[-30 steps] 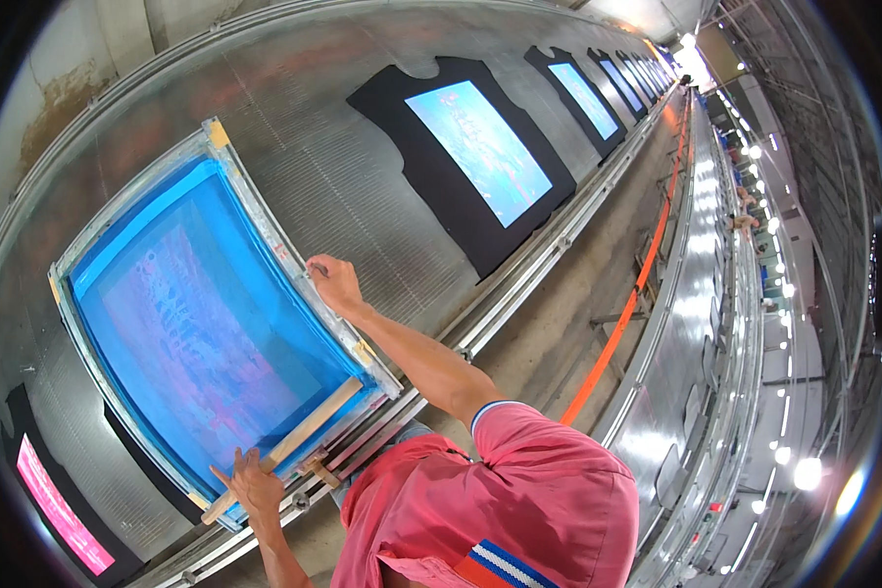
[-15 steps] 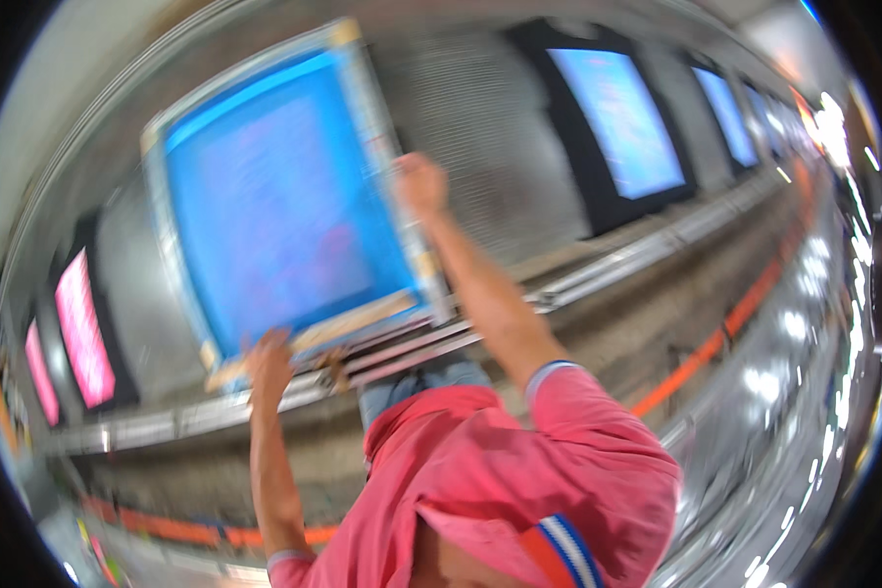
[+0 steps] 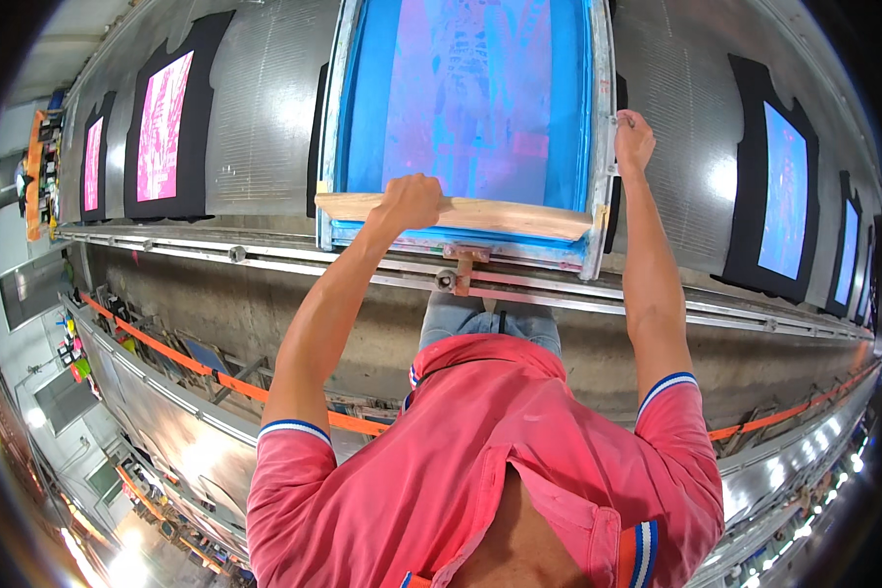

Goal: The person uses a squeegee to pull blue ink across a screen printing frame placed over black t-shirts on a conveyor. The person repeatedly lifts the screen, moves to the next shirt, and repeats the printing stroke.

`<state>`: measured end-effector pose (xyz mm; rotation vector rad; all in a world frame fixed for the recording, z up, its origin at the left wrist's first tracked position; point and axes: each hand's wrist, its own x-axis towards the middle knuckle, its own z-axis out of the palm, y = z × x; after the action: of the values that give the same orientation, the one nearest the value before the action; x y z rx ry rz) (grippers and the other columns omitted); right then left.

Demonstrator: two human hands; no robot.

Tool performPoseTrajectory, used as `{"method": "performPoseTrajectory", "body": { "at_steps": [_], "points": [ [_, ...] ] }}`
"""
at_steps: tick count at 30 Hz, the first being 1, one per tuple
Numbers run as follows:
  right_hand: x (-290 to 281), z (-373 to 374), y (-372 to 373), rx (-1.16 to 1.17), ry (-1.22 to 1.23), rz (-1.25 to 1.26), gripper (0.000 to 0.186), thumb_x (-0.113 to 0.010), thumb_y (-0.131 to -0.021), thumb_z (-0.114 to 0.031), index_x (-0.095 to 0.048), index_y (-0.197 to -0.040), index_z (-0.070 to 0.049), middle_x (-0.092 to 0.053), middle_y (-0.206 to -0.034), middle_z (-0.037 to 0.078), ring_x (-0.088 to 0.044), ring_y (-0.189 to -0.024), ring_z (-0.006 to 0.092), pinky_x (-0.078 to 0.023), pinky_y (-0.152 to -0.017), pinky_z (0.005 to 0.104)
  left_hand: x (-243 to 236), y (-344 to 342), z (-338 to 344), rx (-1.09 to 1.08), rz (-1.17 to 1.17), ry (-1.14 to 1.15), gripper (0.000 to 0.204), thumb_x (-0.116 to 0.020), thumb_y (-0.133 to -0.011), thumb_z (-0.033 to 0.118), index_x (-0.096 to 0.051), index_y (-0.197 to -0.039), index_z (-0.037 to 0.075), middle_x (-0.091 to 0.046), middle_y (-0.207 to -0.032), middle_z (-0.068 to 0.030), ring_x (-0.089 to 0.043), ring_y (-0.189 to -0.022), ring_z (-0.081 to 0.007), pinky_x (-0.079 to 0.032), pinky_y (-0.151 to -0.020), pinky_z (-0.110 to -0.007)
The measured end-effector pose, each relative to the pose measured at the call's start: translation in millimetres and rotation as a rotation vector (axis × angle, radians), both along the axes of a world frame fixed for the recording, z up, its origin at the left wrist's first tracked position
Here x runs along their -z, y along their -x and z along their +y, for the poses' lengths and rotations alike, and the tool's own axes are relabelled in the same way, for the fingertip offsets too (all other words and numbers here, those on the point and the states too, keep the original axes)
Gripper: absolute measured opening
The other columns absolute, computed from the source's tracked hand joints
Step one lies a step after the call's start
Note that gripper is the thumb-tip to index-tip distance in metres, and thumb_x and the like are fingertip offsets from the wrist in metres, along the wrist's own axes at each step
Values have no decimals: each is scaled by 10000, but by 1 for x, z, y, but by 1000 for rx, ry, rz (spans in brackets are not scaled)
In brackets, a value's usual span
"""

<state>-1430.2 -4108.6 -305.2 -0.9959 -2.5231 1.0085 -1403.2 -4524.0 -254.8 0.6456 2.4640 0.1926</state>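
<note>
Fingers of our L hand [image 3: 411,201] are wrapped round the wooden bar [image 3: 519,216], at the screen frame's [image 3: 603,88] 6 o'clock end; long axis approx 9-to-3, most of it toward 3 from them. L's nearer. R hand [image 3: 635,142], curled, is by the frame's 3 o'clock rail; can't tell if gripping. Beyond, on the table [image 3: 265,118]: pink-print shirt [image 3: 167,127] at 9, blue-print shirt [image 3: 786,186] approx 3. No legible labels.

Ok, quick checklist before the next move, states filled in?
1. Left hand on wooden bar: ok, fingers wrapped over it.
2. Right hand gripping frame: cannot tell, curled at its right edge.
3. Bar clear of both frame sides: not ok, left end overlaps the left side.
4. Black fabric under frame: ok, edges show on both sides.
5. Fabric flat underneath: cannot tell, mostly hidden.
</note>
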Motion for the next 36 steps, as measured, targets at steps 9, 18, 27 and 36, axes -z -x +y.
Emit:
{"method": "performPoseTrajectory", "body": {
  "at_steps": [9,18,27,36],
  "points": [
    [-10,-8,7,-8,-99,-77,266,-579,-946,-279,-761,-1050,-117,-727,-1054,174,-663,-1049,390,-509,-899,461,11,96,34,185,-643,247,334,-766,-548,36,-802,-880,32,-740,-1009,-225,-698,-976,-374,-539,-771,-481],
    [-113,-42,99,-929,117,-399,309,-741,-830,-314,-763,-1055,-103,-712,-1076,124,-660,-1042,329,-527,-873,440,-28,233,68,214,-120,-2,264,-626,-713,89,-796,-915,95,-746,-962,-199,-708,-914,-403,-561,-783,-487],
    [-75,-22,299,-888,-551,-358,231,-584,-816,-135,-746,-972,-86,-715,-987,215,-682,-951,411,-532,-832,527,-28,429,76,34,353,-17,327,-724,-732,269,-785,-1047,204,-747,-1013,-164,-714,-985,-342,-572,-845,-488],
    [-48,-20,333,-860,-636,-143,209,-587,-770,-64,-729,-923,-74,-711,-949,164,-684,-911,396,-532,-789,518,2,463,33,-14,516,-33,347,-692,-752,173,-801,-1078,220,-753,-919,-155,-724,-849,-331,-574,-783,-431]
  ]
}}
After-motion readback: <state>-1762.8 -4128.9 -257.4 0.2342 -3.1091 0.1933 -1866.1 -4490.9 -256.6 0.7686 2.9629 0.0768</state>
